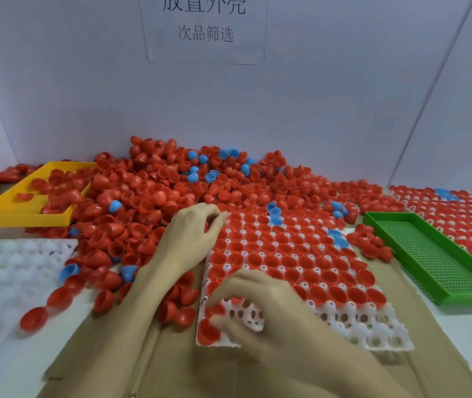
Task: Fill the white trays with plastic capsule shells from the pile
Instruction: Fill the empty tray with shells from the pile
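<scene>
Nearest, at six o'clock, right hand [260, 308] pinching a red shell [209, 331] into the white tray [378, 337], left hand [191, 239] curling emptily toward the pile [171, 185] at twelve, risking tipping seated neighbours.

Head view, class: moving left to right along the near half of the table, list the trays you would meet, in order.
Empty white tray → white tray being filled, mostly holding red shells → green tray → filled white tray at the right edge.
</scene>
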The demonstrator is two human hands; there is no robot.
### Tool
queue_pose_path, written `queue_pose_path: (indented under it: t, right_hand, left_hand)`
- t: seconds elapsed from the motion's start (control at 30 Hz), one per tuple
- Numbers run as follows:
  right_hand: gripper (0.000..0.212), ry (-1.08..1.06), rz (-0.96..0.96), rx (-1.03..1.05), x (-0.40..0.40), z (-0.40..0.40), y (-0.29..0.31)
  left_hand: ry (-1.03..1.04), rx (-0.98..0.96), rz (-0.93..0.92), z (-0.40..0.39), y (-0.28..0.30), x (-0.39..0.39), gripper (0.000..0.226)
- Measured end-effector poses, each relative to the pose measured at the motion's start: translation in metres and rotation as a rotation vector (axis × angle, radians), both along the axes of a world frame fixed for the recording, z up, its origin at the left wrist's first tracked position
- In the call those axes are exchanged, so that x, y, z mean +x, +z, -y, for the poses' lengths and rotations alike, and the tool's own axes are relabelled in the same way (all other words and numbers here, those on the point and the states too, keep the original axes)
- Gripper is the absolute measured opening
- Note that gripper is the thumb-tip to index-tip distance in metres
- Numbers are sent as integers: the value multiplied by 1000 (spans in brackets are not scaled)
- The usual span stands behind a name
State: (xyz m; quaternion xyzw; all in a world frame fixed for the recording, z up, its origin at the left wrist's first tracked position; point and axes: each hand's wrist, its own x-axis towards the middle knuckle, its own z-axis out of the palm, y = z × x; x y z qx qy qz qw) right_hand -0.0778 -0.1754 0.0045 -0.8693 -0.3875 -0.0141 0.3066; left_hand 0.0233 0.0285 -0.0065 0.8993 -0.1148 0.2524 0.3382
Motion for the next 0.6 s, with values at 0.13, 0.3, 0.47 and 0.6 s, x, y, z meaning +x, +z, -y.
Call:
queue_pose_path:
  t: [0.13,0.3,0.47,0.6]
  right_hand:
    - [22,72,60,-102,-3,-13,-13]
    - [20,128,90,-157,5,-8,-9]
    - [23,-37,19,-13,26,14,6]
    - [17,-165,61,-122,53,38,4]
  left_hand:
    - [-10,16,-1,-1,0,-2,29]
    - [-6,29,8,-1,0,-1,30]
    - [27,27,11,-4,1,0,28]
    - [87,75,17,-9,1,1,28]
